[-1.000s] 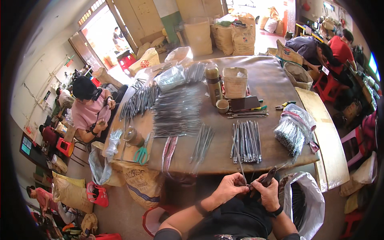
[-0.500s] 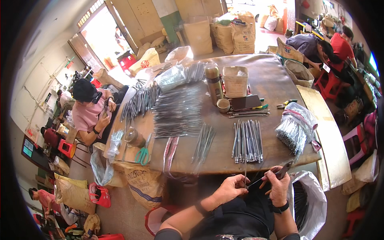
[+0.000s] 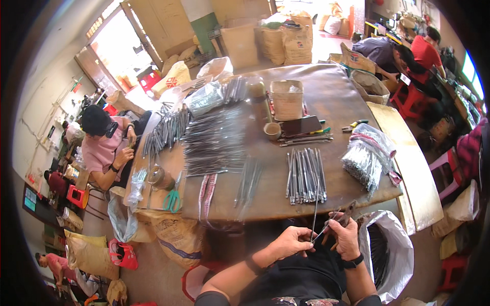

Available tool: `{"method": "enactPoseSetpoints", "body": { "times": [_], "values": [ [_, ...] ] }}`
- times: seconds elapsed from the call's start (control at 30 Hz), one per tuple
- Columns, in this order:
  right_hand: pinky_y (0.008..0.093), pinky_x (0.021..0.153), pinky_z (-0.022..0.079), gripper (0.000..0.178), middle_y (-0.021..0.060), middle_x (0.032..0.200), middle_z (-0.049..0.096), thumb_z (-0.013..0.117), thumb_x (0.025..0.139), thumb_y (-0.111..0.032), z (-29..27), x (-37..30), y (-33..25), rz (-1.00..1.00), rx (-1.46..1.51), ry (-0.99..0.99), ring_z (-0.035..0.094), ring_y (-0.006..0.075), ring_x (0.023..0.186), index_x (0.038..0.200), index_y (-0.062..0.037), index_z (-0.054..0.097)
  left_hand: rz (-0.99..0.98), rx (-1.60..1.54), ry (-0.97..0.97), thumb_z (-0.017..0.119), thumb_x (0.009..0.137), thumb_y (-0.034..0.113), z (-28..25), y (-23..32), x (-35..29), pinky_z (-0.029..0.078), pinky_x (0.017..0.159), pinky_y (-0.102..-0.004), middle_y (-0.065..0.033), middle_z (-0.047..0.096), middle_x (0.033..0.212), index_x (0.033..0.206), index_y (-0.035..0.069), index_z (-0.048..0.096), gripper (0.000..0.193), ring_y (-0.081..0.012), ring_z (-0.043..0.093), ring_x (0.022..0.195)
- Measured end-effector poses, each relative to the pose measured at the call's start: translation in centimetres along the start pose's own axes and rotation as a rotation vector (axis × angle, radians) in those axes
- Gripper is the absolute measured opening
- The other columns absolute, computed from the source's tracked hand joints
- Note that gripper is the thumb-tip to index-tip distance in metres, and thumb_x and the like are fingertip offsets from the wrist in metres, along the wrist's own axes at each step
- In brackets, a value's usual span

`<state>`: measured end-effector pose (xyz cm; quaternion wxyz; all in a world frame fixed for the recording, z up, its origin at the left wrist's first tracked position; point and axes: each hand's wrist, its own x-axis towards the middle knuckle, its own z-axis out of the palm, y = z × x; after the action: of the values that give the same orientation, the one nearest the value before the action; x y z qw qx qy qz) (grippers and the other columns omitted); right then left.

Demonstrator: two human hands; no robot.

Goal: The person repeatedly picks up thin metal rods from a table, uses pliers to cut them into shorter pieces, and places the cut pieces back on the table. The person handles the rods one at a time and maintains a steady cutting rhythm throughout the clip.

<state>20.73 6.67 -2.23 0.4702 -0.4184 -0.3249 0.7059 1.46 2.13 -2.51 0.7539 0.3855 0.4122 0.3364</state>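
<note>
My left hand (image 3: pixel 292 243), in front of the table's near edge, pinches a thin metal rod (image 3: pixel 315 212) that stands almost upright. A second thin piece slants from the left fingertips toward my right hand (image 3: pixel 345 237). That hand is closed around pliers (image 3: pixel 349 210), with the jaws pointing up and away from me. Where the slanted piece ends among the right fingers is too small to tell. Just beyond my hands, a row of dark metal rods (image 3: pixel 305 176) lies on the table (image 3: pixel 278 196). A plastic-wrapped bundle of silvery rods (image 3: pixel 360 163) rests to its right.
A large spread of rods (image 3: pixel 214 143) covers the table's left middle. Farther back are a tan container (image 3: pixel 287 100), a small cup (image 3: pixel 272 131) and another pair of pliers (image 3: pixel 354 125). An open white sack (image 3: pixel 403 255) stands by my right arm. A co-worker (image 3: pixel 104 148) sits at the left.
The view has shifted, so the scene sits slightly more to the left. The upright rod shows longer above my left fingers. Both hands keep their holds.
</note>
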Motion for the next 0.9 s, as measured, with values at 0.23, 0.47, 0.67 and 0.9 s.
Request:
{"method": "enactPoseSetpoints", "body": {
  "times": [0.23, 0.47, 0.67, 0.9],
  "values": [
    [0.0262, 0.064, 0.053, 0.023, 0.0108, 0.084, 0.067, 0.068, 0.085, -0.007, -0.9, 0.2, 0.0, 0.071, -0.066, -0.114, 0.065, 0.0154, 0.069, 0.103, 0.0025, 0.060, -0.037, 0.054, -0.075, 0.064, 0.084, 0.011, 0.6, 1.5, -0.7, 0.054, 0.067, -0.0285, -0.0124, 0.064, 0.097, 0.119, -0.004, 0.052, 0.039, -0.0186, 0.066, 0.085],
    [0.0250, 0.067, 0.053, 0.019, 0.0080, 0.083, 0.066, 0.070, 0.085, -0.007, -0.2, 0.5, 0.8, -0.001, -0.059, -0.107, 0.065, 0.0137, 0.072, 0.099, 0.0016, 0.059, -0.037, -0.244, 0.067, 0.056, 0.092, 0.008, 0.9, 1.3, -0.5, 0.051, 0.079, -0.0342, -0.0119, 0.059, 0.102, 0.113, -0.001, 0.050, 0.024, -0.0228, 0.063, 0.091],
    [0.0236, 0.066, 0.051, 0.018, 0.0058, 0.081, 0.066, 0.068, 0.086, -0.006, 0.7, 0.7, 1.2, -0.136, -0.269, -0.103, 0.064, 0.0107, 0.072, 0.099, 0.0019, 0.059, -0.066, -0.503, 0.148, 0.060, 0.092, 0.021, -0.1, 0.3, -0.2, 0.044, 0.065, -0.0272, -0.0054, 0.064, 0.087, 0.093, 0.006, 0.060, 0.015, -0.0167, 0.059, 0.076],
    [0.0226, 0.064, 0.050, 0.018, 0.0035, 0.079, 0.065, 0.068, 0.086, -0.006, 1.5, 0.7, 1.8, -0.254, -0.523, -0.054, 0.063, 0.0084, 0.072, 0.098, 0.0021, 0.059, 0.024, -0.270, 0.295, 0.068, 0.084, 0.005, 0.0, -0.4, 0.6, 0.035, 0.049, -0.0187, 0.0006, 0.059, 0.077, 0.092, 0.007, 0.059, 0.012, -0.0061, 0.049, 0.059]
  ]
}}
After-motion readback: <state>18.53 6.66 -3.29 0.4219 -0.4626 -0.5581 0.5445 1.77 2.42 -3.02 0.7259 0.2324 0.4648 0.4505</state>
